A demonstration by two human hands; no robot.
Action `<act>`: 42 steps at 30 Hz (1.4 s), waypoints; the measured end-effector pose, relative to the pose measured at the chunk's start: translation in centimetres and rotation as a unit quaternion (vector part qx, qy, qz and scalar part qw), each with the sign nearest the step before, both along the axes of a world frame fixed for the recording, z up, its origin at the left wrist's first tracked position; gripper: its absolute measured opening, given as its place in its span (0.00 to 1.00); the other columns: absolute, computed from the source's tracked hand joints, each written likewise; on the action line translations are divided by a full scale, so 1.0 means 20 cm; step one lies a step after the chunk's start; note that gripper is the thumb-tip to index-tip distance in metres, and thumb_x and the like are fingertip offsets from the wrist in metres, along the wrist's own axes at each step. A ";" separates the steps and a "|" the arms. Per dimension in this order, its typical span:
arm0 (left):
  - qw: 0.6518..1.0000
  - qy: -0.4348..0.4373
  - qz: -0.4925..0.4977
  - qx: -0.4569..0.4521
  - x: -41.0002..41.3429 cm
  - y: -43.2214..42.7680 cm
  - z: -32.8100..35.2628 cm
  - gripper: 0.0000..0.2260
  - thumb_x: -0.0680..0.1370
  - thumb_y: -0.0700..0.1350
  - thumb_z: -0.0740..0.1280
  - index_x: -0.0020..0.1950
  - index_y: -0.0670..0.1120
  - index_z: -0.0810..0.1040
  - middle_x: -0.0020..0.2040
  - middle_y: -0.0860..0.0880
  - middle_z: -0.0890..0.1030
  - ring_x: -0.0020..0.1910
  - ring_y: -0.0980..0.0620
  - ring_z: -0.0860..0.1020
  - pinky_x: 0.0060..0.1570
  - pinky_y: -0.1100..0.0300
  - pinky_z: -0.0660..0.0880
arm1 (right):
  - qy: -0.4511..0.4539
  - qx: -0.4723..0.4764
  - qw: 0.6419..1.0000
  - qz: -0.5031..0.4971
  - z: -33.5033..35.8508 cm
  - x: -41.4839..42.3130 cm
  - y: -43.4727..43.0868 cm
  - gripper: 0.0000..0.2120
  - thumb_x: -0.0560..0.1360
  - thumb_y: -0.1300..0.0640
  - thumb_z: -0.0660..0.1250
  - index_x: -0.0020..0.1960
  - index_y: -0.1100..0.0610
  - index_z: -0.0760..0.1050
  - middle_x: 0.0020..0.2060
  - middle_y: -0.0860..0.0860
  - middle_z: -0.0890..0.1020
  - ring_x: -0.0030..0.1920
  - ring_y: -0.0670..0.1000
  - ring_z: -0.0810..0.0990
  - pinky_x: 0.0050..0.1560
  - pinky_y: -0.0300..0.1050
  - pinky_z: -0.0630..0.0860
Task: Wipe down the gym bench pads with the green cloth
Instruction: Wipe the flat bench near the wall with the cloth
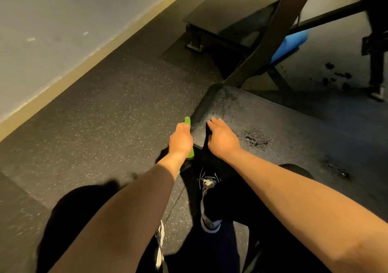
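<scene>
Your left hand (181, 139) is gripping the green cloth (187, 121) against the bench pad's (262, 115) left edge, hiding most of it. Your right hand (222, 139) is resting on the pad's near-left corner, fingers loosely curled, holding nothing.

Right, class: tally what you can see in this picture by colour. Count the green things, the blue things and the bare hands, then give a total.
Green: 1, the bright green cloth gripped by the left hand
Blue: 1, the blue padded roller behind the black bench pad
Bare hands: 2, the left hand and the right hand
Total: 4
</scene>
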State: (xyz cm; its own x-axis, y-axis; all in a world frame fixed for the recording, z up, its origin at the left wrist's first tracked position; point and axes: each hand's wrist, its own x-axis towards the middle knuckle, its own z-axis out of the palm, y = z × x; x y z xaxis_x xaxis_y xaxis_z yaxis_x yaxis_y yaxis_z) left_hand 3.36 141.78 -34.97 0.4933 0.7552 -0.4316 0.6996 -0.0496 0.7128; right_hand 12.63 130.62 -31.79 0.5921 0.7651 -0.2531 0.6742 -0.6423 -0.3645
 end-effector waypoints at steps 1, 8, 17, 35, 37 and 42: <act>1.000 0.011 -0.004 0.007 -0.01 -0.01 0.00 0.17 0.86 0.47 0.49 0.68 0.43 0.70 0.58 0.40 0.76 0.50 0.44 0.68 0.48 0.54 0.61 | 0.002 0.001 1.000 -0.004 0.00 -0.01 -0.01 0.27 0.78 0.62 0.61 0.76 0.59 0.62 0.76 0.53 0.62 0.78 0.55 0.56 0.72 0.55 0.66; 0.999 0.003 0.052 0.007 -0.16 -0.03 -0.05 0.18 0.84 0.54 0.56 0.53 0.40 0.76 0.44 0.44 0.81 0.46 0.42 0.79 0.40 0.56 0.67 | 0.001 0.020 1.000 0.000 -0.02 -0.06 -0.06 0.29 0.80 0.62 0.59 0.79 0.57 0.56 0.79 0.51 0.56 0.79 0.52 0.51 0.76 0.47 0.57; 0.944 -0.089 -0.228 0.219 0.05 -0.04 -0.03 0.21 0.83 0.48 0.52 0.72 0.48 0.74 0.75 0.45 0.71 0.76 0.46 0.64 0.76 0.51 0.57 | 0.002 0.127 0.991 -0.038 -0.03 -0.04 -0.05 0.22 0.75 0.63 0.61 0.68 0.53 0.74 0.64 0.52 0.76 0.65 0.54 0.73 0.55 0.48 0.73; 0.983 -0.092 0.042 0.153 -0.23 -0.16 -0.04 0.11 0.81 0.39 0.56 0.54 0.42 0.78 0.50 0.47 0.71 0.44 0.51 0.72 0.46 0.64 0.66 | 0.062 0.067 0.995 -0.040 0.05 -0.09 -0.09 0.26 0.80 0.62 0.62 0.76 0.61 0.63 0.78 0.55 0.62 0.78 0.54 0.56 0.76 0.47 0.56; 0.973 -0.135 0.171 0.070 -0.18 -0.07 0.00 0.13 0.80 0.45 0.58 0.54 0.43 0.80 0.50 0.43 0.76 0.45 0.45 0.77 0.46 0.59 0.71 | 0.058 0.072 0.995 -0.043 0.04 -0.08 -0.09 0.26 0.80 0.61 0.62 0.77 0.60 0.62 0.78 0.54 0.61 0.79 0.53 0.55 0.76 0.45 0.54; 0.977 -0.173 0.118 0.037 -0.01 -0.02 0.11 0.17 0.80 0.61 0.61 0.52 0.49 0.80 0.50 0.47 0.75 0.58 0.46 0.74 0.62 0.50 0.70 | 0.058 0.086 0.993 -0.056 0.01 -0.08 -0.08 0.26 0.80 0.60 0.62 0.77 0.60 0.62 0.78 0.54 0.61 0.79 0.52 0.55 0.76 0.43 0.52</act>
